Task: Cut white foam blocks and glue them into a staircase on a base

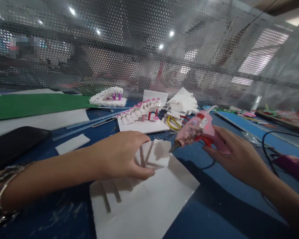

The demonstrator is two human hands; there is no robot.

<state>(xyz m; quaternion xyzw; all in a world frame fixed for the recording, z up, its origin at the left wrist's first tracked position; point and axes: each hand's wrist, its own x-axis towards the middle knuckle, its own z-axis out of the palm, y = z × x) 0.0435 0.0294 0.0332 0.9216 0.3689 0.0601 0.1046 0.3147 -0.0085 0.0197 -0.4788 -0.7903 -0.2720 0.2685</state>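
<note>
In my right hand [234, 152] is a pink hot glue gun [196, 129], its metal nozzle angled down to the left. The nozzle tip is close to the edge of a white stepped model [158, 154]; whether they touch I cannot tell. My left hand [124, 152] grips the upper end of this model with thumb and fingers, hiding part of it. Its lower steps show beneath my wrist, and it stands on a white foam sheet [169, 202].
Behind stand a white staircase model with pink-topped steps [137, 111] and a white fluffy piece with purple posts [108, 98]. Scissors with yellow handles [173, 122] lie near the middle. Green board [40, 104] and a black object [18, 142] are at left, blue board [251, 129] at right. Perforated metal mesh [139, 43] rises behind.
</note>
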